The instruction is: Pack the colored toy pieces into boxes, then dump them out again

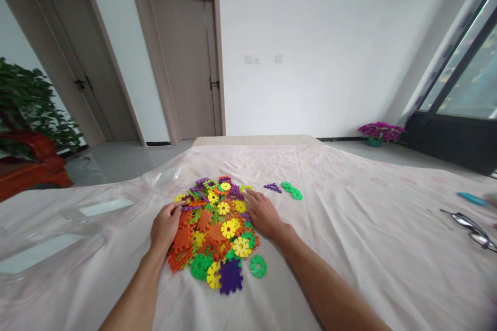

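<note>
A heap of plastic interlocking pieces (pixel 212 232) in orange, yellow, green and purple lies on the cloth in front of me. My left hand (pixel 166 225) cups the heap's left side, fingertips against pieces near its upper left; its grip is loose and open. On the opposite side, my right hand (pixel 264 213) rests with fingers stretched out along the heap's edge, open. At the near end lie a dark purple square piece (pixel 231 276) and a green notched disc (pixel 258 267). Beyond my right hand are a purple piece (pixel 273 187) and green discs (pixel 292 191).
A pale patterned cloth (pixel 349 227) covers the table. Clear plastic packaging (pixel 104 207) spreads over its left side. Eyeglasses (pixel 469 227) and a teal object (pixel 472 198) lie at the far right. A red wooden chair (pixel 37 160) stands left of the table.
</note>
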Motion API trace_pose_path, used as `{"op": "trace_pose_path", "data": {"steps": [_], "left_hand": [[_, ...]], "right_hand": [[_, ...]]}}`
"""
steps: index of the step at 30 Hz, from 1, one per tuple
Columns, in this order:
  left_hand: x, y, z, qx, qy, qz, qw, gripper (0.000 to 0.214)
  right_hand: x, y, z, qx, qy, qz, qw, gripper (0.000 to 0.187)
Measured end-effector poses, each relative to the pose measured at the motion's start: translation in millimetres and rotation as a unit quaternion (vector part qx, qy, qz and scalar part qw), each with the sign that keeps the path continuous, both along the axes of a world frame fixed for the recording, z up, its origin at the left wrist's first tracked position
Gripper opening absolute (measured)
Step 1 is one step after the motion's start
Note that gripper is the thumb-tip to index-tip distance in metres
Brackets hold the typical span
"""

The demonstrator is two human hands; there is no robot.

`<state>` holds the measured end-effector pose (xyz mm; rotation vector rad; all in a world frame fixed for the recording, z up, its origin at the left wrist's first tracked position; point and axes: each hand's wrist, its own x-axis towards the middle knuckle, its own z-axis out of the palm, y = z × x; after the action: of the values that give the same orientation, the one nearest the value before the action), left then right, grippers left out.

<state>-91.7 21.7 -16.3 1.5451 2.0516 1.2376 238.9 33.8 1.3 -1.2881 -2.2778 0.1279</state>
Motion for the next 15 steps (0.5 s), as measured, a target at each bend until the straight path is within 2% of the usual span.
{"op": "trace_pose_path", "data": {"steps": [4, 10, 15], "left_hand": [[0.1, -0.1, -0.1, 0.002, 0.003, 0.000, 1.000, 0.030], [-1.4, 1.0, -3.0, -0.009, -0.006, -0.003, 1.000, 0.031], [-1.5, 1.0, -1.6, -0.007, -0.005, -0.004, 1.000, 0.030]], "right_hand": [[0.0, 1.6, -1.3, -0.034, -0.028, 0.011, 0.999, 0.052], [2.3, 5.2, -0.3, -0.029, -0.022, 0.018, 0.999, 0.044], [3.7, 3.4, 5.4, -0.029, -0.011, -0.001, 0.999, 0.029]]}}
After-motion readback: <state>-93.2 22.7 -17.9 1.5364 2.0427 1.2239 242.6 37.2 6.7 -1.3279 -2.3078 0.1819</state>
